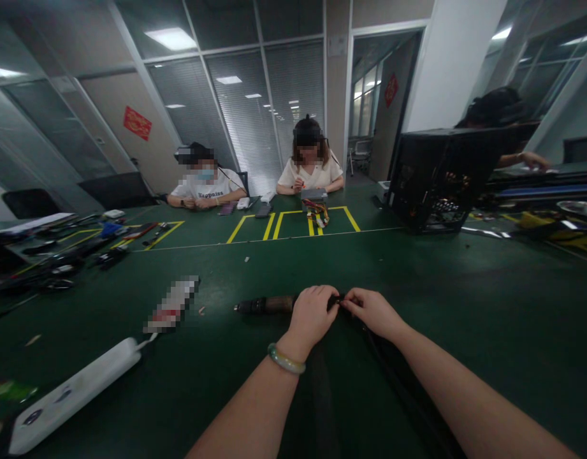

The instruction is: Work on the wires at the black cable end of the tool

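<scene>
A dark, straight-bodied electric screwdriver (267, 305) lies along the green table, its narrow tip pointing left. My left hand (312, 312), with a jade-like bangle at the wrist, is closed over the tool's rear part. Right beside it, my right hand (372, 311) pinches the black cable (384, 357) where it meets the tool's back end. From there the cable runs down toward the lower right, partly behind my right forearm. The exact join between cable and tool is hidden by my fingers.
On the left lie a white power strip (78, 395) and a blurred-out flat item (173, 305). A black computer case (441, 182) stands at right. Across the table sit two people (310, 172) near a bundle of coloured wires (317, 211); another person's hand (535, 160) shows behind the case.
</scene>
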A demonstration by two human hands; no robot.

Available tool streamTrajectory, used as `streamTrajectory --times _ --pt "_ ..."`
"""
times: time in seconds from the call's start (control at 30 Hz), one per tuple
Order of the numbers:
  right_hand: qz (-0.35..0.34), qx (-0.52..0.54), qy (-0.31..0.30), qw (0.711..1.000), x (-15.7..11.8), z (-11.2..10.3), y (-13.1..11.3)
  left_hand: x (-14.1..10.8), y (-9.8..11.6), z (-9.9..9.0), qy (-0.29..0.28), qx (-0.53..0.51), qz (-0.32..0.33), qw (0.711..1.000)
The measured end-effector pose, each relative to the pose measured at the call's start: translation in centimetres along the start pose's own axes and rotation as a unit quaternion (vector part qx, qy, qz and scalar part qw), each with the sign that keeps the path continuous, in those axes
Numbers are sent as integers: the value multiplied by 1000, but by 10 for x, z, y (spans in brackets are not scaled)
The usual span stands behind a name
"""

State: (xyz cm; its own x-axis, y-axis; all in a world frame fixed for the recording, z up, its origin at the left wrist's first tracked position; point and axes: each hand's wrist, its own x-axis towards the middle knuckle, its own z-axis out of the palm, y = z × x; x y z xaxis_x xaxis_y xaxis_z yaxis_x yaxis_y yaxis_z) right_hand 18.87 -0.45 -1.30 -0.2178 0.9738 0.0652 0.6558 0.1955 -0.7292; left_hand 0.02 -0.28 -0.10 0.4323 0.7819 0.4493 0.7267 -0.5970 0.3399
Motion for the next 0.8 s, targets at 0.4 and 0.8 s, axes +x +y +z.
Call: streamTrajectory --times 0.4,0.8 --pt "0 0 -3 1000 -2 -1 -1 -1 2 -4 -9 -7 17 1000" --pt "5 -6 -8 1000 0 -1 0 1 0 -2 -18 6 22 1000"
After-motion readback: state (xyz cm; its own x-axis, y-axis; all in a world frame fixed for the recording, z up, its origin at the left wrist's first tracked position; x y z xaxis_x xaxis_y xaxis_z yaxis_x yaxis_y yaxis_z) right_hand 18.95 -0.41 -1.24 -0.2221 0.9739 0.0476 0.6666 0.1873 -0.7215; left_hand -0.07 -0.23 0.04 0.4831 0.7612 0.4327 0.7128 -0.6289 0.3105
